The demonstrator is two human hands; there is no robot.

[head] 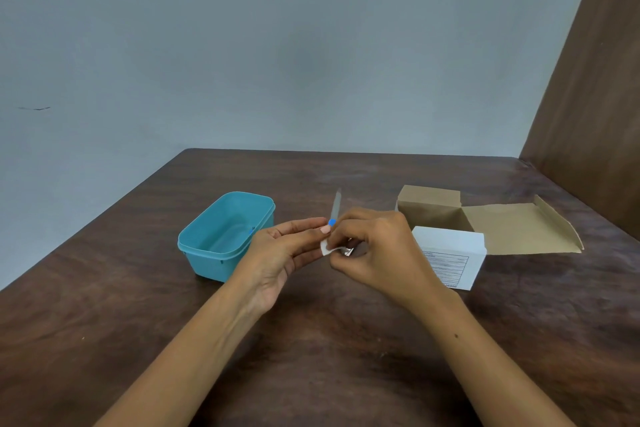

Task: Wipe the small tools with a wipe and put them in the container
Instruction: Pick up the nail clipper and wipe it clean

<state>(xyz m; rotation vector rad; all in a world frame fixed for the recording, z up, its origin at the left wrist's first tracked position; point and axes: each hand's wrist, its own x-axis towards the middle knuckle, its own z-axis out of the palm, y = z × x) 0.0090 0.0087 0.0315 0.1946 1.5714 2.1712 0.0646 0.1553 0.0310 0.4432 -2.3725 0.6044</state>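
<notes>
My left hand and my right hand meet over the middle of the table. Between their fingertips is a small white wipe; my right hand pinches it together with a small metal piece. My left fingers lie nearly straight against the wipe. A thin grey nail file with a blue end sticks up just behind the fingers; which hand holds it I cannot tell. The teal plastic container stands open to the left of my left hand, with a small blue item inside near its right wall.
A white box with a printed label lies right of my right hand, with its brown cardboard flaps spread open behind it. A brown wooden panel rises at the table's right edge. The wooden table ends at a grey wall.
</notes>
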